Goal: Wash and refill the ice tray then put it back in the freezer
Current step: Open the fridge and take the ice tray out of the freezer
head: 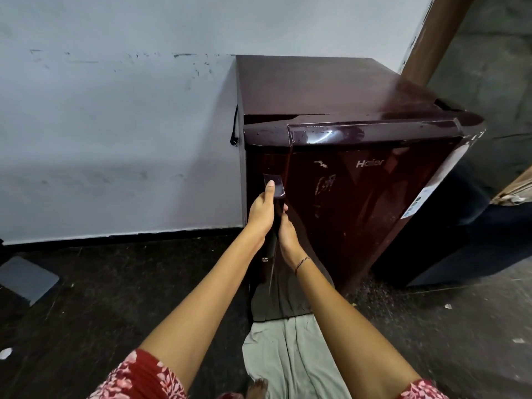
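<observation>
Pale blue-grey wall (115, 125) at L, scuffed w/ dark marks, black skirting strip (115, 237) along bottom. Dark speckled floor (115, 283) w/ small white scraps (5, 352). Grey flat mat (26, 279) far L. Pale cloth (290, 355) spread on floor, centre. Brown wooden beam (431, 38) slanting top R, rough grey wall (495, 53) behind.

- left hand (263, 210): only the thumb shows, on the handle (275, 187); fingers hidden behind it
- right hand (289, 237): fingers out of sight past the door edge, grip can't be told
- fridge (359, 197): inside hidden behind the door
- sticker (414, 204) on the fridge's side: print too small to read
- grey slab (27, 279) on the floor: cut by the left edge
- dark cabinet (475, 249) beside the fridge: cut by the right edge
- foot (257, 388) and patterned sleeves (144, 378): cut by the bottom edge
</observation>
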`<action>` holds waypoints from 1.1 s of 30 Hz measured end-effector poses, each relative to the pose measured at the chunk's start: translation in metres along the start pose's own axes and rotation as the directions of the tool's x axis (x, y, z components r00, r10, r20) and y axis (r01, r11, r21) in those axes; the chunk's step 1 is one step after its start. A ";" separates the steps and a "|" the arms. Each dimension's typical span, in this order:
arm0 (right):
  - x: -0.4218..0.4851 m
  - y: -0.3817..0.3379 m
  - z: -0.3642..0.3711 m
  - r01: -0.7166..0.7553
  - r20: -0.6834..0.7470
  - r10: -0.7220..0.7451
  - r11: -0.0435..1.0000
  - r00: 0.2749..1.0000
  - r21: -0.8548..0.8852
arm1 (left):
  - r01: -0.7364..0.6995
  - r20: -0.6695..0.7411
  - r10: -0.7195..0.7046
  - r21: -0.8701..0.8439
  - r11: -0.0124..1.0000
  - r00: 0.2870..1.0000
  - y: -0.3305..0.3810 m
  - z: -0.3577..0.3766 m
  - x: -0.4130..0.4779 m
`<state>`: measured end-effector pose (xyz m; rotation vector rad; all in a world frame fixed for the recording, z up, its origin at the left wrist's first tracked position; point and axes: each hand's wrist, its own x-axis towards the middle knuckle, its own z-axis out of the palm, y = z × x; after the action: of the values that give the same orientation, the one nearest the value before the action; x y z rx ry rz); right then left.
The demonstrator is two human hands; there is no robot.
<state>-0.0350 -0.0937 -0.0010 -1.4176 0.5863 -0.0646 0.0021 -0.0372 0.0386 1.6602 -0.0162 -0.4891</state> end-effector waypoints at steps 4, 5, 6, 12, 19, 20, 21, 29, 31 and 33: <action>-0.032 0.026 -0.017 -0.005 -0.070 0.008 0.999 0.998 0.050 | -0.057 -0.107 0.063 0.058 0.997 0.992 -0.009 0.020 -0.052; -0.045 0.030 -0.027 -0.005 -0.080 0.009 0.998 0.997 0.057 | -0.092 -0.211 0.117 0.125 0.988 0.970 -0.016 0.028 -0.066; -0.051 0.033 -0.032 0.005 -0.088 0.000 0.999 0.996 0.049 | -0.125 -0.309 0.176 0.176 0.976 0.935 -0.021 0.032 -0.074; -0.096 0.058 -0.068 0.115 -0.180 -0.111 0.993 0.977 0.012 | -0.382 -0.360 0.448 0.242 0.892 0.818 -0.042 0.046 -0.118; -0.164 0.050 -0.112 0.531 -0.354 -0.545 0.835 0.760 -0.147 | -0.427 -0.364 0.523 0.313 0.848 0.771 -0.062 0.086 -0.179; -0.171 0.046 -0.116 0.562 -0.349 -0.583 0.810 0.734 -0.169 | -0.421 -0.380 0.528 0.332 0.844 0.760 -0.064 0.092 -0.186; -0.178 0.043 -0.121 0.583 -0.338 -0.610 0.790 0.717 -0.189 | -0.413 -0.392 0.530 0.346 0.842 0.752 -0.065 0.097 -0.194; -0.218 0.051 -0.165 0.563 -0.385 -0.659 0.752 0.647 -0.341 | -0.364 -0.375 0.573 0.496 0.788 0.729 -0.076 0.126 -0.238; -0.227 0.050 -0.176 0.552 -0.415 -0.683 0.730 0.601 -0.402 | -0.392 -0.333 0.606 0.524 0.756 0.723 -0.080 0.129 -0.246; -0.236 0.048 -0.184 0.538 -0.413 -0.738 0.673 0.533 -0.508 | -0.442 -0.281 0.643 0.533 0.722 0.713 -0.084 0.134 -0.254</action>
<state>-0.3290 -0.1616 0.0287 -1.8960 0.5459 -1.1212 -0.2943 -0.0765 0.0274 2.0553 -0.3036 0.4162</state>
